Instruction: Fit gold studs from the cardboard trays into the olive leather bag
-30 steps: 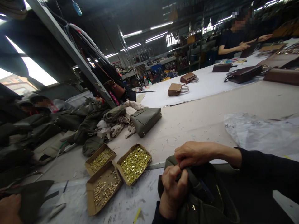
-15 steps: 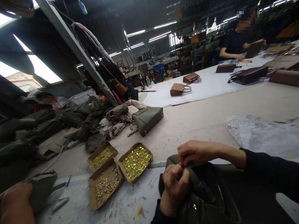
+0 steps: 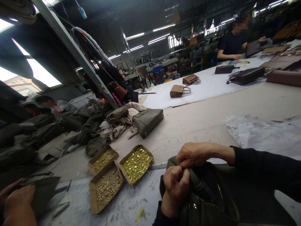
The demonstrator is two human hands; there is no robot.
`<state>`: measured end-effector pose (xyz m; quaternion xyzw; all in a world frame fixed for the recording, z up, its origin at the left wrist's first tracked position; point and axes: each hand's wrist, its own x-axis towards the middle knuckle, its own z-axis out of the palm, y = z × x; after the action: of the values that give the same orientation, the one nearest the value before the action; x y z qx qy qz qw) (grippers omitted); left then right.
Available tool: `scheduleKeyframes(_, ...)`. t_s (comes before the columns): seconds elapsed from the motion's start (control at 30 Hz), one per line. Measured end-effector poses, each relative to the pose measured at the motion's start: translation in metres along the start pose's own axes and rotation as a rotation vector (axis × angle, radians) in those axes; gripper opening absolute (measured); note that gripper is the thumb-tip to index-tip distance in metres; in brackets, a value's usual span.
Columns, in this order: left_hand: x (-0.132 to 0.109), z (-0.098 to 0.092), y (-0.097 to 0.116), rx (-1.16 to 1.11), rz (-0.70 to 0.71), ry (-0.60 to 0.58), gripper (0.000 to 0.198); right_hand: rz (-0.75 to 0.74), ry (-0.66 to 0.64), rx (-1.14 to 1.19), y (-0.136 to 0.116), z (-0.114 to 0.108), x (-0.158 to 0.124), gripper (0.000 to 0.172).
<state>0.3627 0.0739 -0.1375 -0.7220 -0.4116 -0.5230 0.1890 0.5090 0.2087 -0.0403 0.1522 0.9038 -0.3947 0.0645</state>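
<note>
A dark olive handbag (image 3: 209, 205) lies in front of me, its mouth open and a gold zip showing inside. My left hand (image 3: 176, 188) is closed on the bag's near edge, thumb and fingers bent. Right beside it, my right hand (image 3: 194, 153) pinches the same edge from above, fingertips pointing down. Whatever small part sits between the fingertips is hidden. Left of my hands stand three cardboard trays: one full of gold rivets (image 3: 137, 163), one with scattered small gold caps (image 3: 109, 188), and a smaller tray of gold pieces (image 3: 103, 160) behind.
At the lower left, a co-worker's hands (image 3: 20, 201) hold an olive piece. An upright olive bag (image 3: 148, 122) sits beyond the trays, near heaped olive bags (image 3: 77, 122). Clear plastic sheeting (image 3: 261, 131) lies at right. Brown bags (image 3: 180, 91) and another person (image 3: 231, 40) are farther back.
My right hand has shifted slightly left, and its fingers are pressed closer to my left hand. At the lower left, more of the co-worker's hands and olive piece shows.
</note>
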Motion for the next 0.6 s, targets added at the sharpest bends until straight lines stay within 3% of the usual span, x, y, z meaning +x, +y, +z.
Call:
scheduleKeyframes(0.13,-0.002,-0.001,0.0,0.004,-0.017,-0.013,0.025,-0.009,0.042,0.088,0.009,-0.005,-0.005,0.039)
scheduleKeyframes(0.27,0.001,-0.002,0.001,0.012,-0.024,-0.004,0.02,-0.082,0.074,0.218,0.019,-0.006,-0.011,0.038)
scheduleKeyframes(0.47,0.004,-0.002,0.001,-0.026,-0.017,-0.011,0.022,-0.139,0.106,0.261,0.019,0.003,-0.013,0.016)
scheduleKeyframes(0.6,0.002,0.0,0.0,0.0,0.002,-0.007,0.026,-0.17,0.13,0.083,0.006,0.004,-0.015,0.006)
